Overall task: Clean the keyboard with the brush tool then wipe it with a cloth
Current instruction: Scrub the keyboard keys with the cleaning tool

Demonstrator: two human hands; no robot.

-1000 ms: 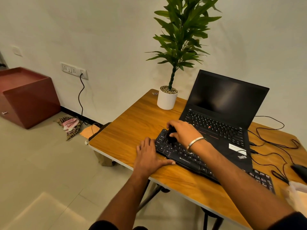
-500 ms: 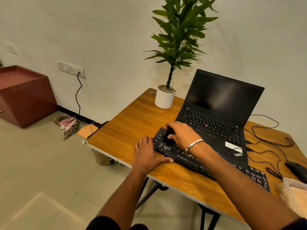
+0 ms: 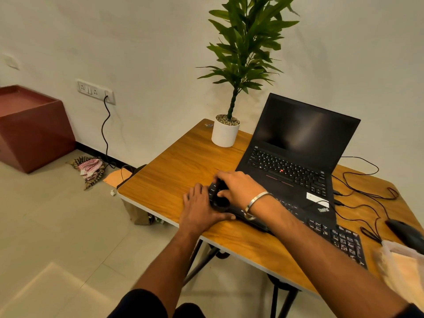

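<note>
The right hand [image 3: 238, 188] is curling its fingers round a dark brush tool [image 3: 220, 198] and pressing it onto the left end of the black keyboard [image 3: 321, 228]. The left hand [image 3: 202, 208] is lying flat on the surface [image 3: 174, 171], thumb bracing the keyboard's near edge. Short, light strokes along the key rows, with that brace kept firm, would likely serve best.

**Around the Table**

An open laptop [image 3: 296, 161] is sitting on the wooden table [image 3: 174, 171] beside a potted plant [image 3: 226, 131]. Black cables [image 3: 364, 193] are trailing toward a mouse [image 3: 403, 232]. A red cabinet [image 3: 32, 129] and crumpled rag [image 3: 89, 168] are resting on the floor.
</note>
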